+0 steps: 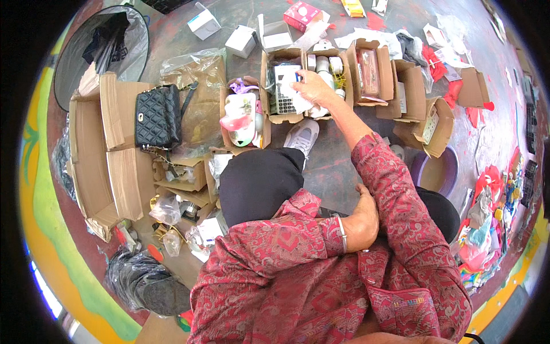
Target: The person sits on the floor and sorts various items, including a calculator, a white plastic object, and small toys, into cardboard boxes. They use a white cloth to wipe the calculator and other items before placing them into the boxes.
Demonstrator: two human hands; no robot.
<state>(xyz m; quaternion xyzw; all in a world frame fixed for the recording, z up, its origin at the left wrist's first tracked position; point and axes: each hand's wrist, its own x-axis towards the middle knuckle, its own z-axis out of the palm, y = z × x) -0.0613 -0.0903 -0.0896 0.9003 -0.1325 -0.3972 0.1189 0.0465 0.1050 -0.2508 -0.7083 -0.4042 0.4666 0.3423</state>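
Far left of frame: tall open cardboard carton (86, 155), flaps out. Above it, upper left, a dark round-rimmed mesh basket (134, 43) with black material (106, 40) inside. Lower left, a black bundle in clear plastic (146, 281).

Next rightward, a black quilted handbag (156, 117), its strap out to the right, against brown cardboard partly under clear plastic (203, 123).

Left of centre, upper half: small open carton (224, 129) of pastel goods (239, 117). Just beside it, top centre, a second carton (288, 118); in it a keypad device (285, 86), pale body, dark keys, face up.

Right hand (314, 90) over that carton's right side, its arm stretched up from lower right in a red patterned sleeve (395, 189). Fingers bent down at a white piece (301, 104) lying over the device's right part; cannot tell whether the grip pinches it. Next carton, just right: white cylindrical items (323, 66).

Below, centre, a light shoe (302, 137) on the grey floor (332, 172). Left hand (362, 221), bangle (343, 234) at its wrist, lies just beside the right sleeve, well apart from the cartons; its grip is mostly hidden, cannot tell how it stands.

Right of centre, a carton with a clear-fronted pack (368, 71). Further right, a purple tub (452, 175); at far right, a multicoloured heap (487, 229).
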